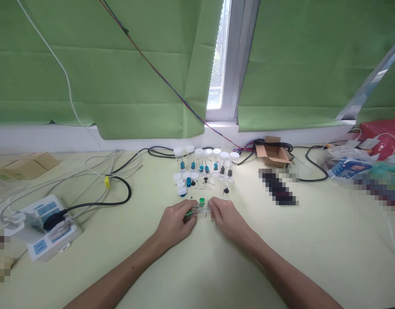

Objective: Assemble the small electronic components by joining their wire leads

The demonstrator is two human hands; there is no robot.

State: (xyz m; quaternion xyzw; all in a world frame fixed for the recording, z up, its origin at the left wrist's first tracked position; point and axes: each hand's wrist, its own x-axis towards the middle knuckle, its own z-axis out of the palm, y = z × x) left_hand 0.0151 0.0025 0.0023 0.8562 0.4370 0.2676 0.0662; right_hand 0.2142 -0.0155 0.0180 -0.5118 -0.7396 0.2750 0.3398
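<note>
My left hand (175, 221) is closed round a clear plastic tube (200, 210) with a green piece (188, 213) at its left end. My right hand (227, 216) pinches at the tube's other end, and a thin metal wire (220, 198) sticks out above its fingers. Just beyond the tube lies another small green part (202, 200). Farther back stand several clear vials (199, 161) with white caps, holding blue or black parts on thin stems. Loose white caps (182, 191), a blue part (188, 182) and black pieces with wires (226, 190) lie before them.
A white power strip (52, 227) with plugs is at the left, cables running across the table. Yellowish boxes (26, 166) sit far left. An open cardboard box (272, 154) and black cables stand at the back right; plastic bags with a blue packet (350, 168) lie farther right.
</note>
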